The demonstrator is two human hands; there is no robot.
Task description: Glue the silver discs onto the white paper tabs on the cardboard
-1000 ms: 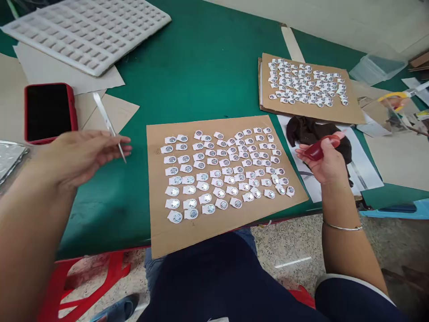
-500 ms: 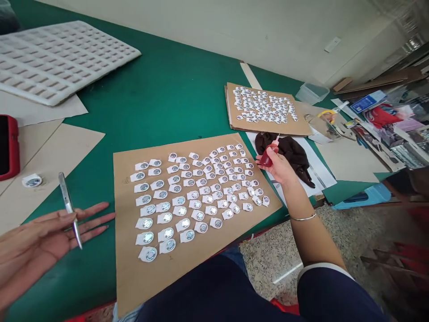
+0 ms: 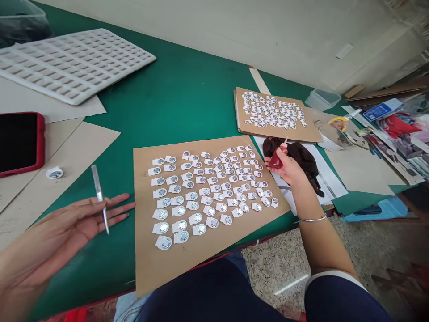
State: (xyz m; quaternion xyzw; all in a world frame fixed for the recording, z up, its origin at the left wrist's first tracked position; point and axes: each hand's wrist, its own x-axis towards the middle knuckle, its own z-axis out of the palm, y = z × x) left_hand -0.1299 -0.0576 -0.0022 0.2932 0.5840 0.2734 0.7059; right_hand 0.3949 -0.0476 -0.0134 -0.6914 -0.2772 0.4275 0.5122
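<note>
My left hand (image 3: 72, 223) hovers at the left edge of a brown cardboard sheet (image 3: 147, 273), fingers stretched toward it. Thumb and fingers pinch slim silver tweezers (image 3: 98, 190), pointed end down. Rows of small round silver pieces on white tabs (image 3: 179, 210) cover most of the sheet. At the sheet's far right corner, my right hand (image 3: 286, 167) is wrapped round a small red squeeze bottle (image 3: 276, 159) with a thin needle tip pointing up. Behind that hand lies a crumpled dark brown cloth (image 3: 301, 158) on white paper.
A second cardboard (image 3: 278, 132) with similar pieces sits at the back right, beside a clear plastic box (image 3: 321, 99). At left are a white slotted tray (image 3: 78, 62), a red-cased phone (image 3: 20, 143) and one loose tabbed piece (image 3: 54, 172). Assorted supplies (image 3: 398, 125) crowd the right.
The whole view has shifted, so the things appear farther right. Both hands keep their holds and stay in about the same place relative to the cardboard sheet.
</note>
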